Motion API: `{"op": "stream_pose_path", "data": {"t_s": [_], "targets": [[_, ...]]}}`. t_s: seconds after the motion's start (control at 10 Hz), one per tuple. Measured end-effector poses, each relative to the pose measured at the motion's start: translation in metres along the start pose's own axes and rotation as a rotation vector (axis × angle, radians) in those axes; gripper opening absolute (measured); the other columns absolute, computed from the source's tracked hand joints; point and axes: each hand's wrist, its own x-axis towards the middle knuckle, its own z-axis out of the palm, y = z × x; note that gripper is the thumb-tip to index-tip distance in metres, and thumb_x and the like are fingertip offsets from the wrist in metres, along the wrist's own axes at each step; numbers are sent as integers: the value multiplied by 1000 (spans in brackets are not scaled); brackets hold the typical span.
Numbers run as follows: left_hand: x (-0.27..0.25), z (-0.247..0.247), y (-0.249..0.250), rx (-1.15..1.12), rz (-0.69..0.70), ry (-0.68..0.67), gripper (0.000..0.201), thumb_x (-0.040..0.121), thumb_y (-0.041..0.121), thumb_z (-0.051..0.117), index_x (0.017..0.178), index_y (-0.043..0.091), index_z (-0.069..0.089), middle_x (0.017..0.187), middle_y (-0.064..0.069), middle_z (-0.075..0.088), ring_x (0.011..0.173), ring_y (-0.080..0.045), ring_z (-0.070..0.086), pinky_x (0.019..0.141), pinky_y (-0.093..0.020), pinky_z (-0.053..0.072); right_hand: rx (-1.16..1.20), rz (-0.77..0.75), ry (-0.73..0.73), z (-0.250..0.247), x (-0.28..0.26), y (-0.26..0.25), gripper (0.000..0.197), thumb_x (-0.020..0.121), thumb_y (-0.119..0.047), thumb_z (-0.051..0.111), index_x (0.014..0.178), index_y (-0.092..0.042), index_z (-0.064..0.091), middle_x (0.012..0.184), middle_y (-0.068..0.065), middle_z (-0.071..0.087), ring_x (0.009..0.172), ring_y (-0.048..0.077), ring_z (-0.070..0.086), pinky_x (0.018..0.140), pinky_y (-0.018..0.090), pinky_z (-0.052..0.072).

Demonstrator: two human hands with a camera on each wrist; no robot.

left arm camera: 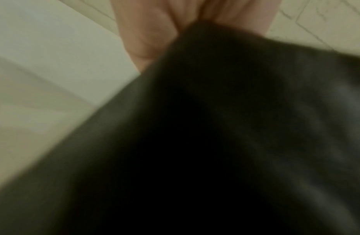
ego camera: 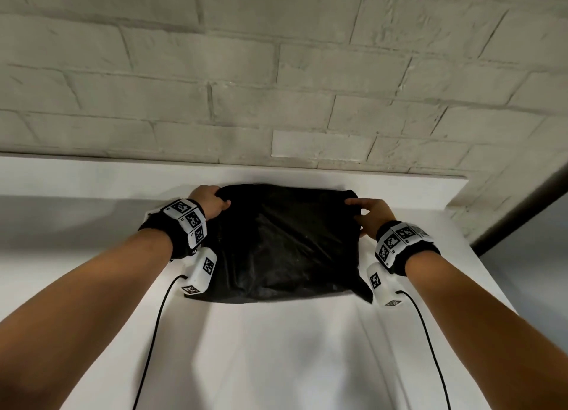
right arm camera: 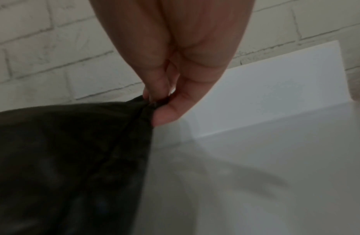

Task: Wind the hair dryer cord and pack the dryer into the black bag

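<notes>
The black bag (ego camera: 285,243) lies on the white table (ego camera: 276,348) near the back ledge, bulging in the middle. My left hand (ego camera: 212,202) grips its far left corner, and in the left wrist view the black bag (left arm camera: 215,127) fills most of the picture under my left hand (left arm camera: 187,20). My right hand (ego camera: 367,214) pinches the far right corner; the right wrist view shows my right hand (right arm camera: 160,101) with thumb and fingers bunching the fabric of the bag (right arm camera: 70,151). No hair dryer or cord shows in any view.
A pale brick wall (ego camera: 276,71) rises behind a low white ledge (ego camera: 92,176) at the table's back. The table's right edge (ego camera: 491,274) drops off beside a dark strip. Thin black cables (ego camera: 153,342) trail from the wrist cameras across the table.
</notes>
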Motion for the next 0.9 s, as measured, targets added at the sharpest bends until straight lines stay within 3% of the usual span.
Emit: {"op": "stream_pose_path", "data": {"t_s": [0.1,0.2,0.3,0.4,0.5,0.6,0.7,0.8,0.9], "targets": [[9,4,2,41,-18,-13,34,88,18,59,115,-3,61,119,-23,62,111,-35,57,92,-35,44,-62,-12,-28,-2,11,3,48,84,14,40,119,-13,58,129,17,53,83,29,60,45,19,54],[19,6,5,68,-36,-10,41,88,22,60,120,-4,58,123,-22,60,114,-34,56,96,-35,42,-123,-8,-35,-5,23,2,49,85,14,39,120,-15,57,132,15,50,87,33,61,51,27,57],[24,5,6,69,-61,-6,46,86,24,63,122,-4,56,125,-22,59,116,-34,56,102,-39,43,-230,1,-49,-6,32,0,51,86,10,42,125,-20,54,115,6,50,86,30,61,61,33,52],[29,8,2,52,-75,6,50,84,27,66,122,-4,57,124,-22,60,115,-35,57,101,-43,44,-358,-43,-103,-4,31,2,54,85,0,52,135,-20,43,102,5,47,65,9,46,58,13,42],[29,12,-5,-10,-98,-7,53,83,34,66,122,-1,58,123,-21,62,112,-35,59,100,-42,46,-424,-62,-160,2,23,3,66,84,-4,57,142,-16,26,134,16,47,106,24,54,90,29,42],[27,14,-14,-62,-132,-49,56,85,44,60,125,4,56,123,-18,62,111,-33,60,99,-42,48,-393,-45,-107,3,19,7,64,83,-7,58,140,-15,31,141,16,42,128,30,43,102,32,35],[20,7,-17,-83,-170,-88,65,83,55,55,130,11,52,128,-13,59,115,-30,58,101,-42,47,-370,-6,-38,-3,15,11,55,83,-13,61,134,-16,41,135,15,48,124,30,46,100,33,37],[12,-1,-15,-12,-189,-74,74,86,50,54,144,9,32,142,-14,46,128,-31,47,107,-40,40,-339,-18,13,-8,10,13,51,82,-15,62,130,-13,46,131,14,53,121,29,49,100,33,37],[-11,-12,-7,96,-158,-36,72,88,41,56,145,6,28,149,-15,36,135,-30,38,108,-33,34,-294,-29,23,-9,0,19,44,82,-13,62,124,-10,52,127,15,56,118,28,52,99,31,37]]}}
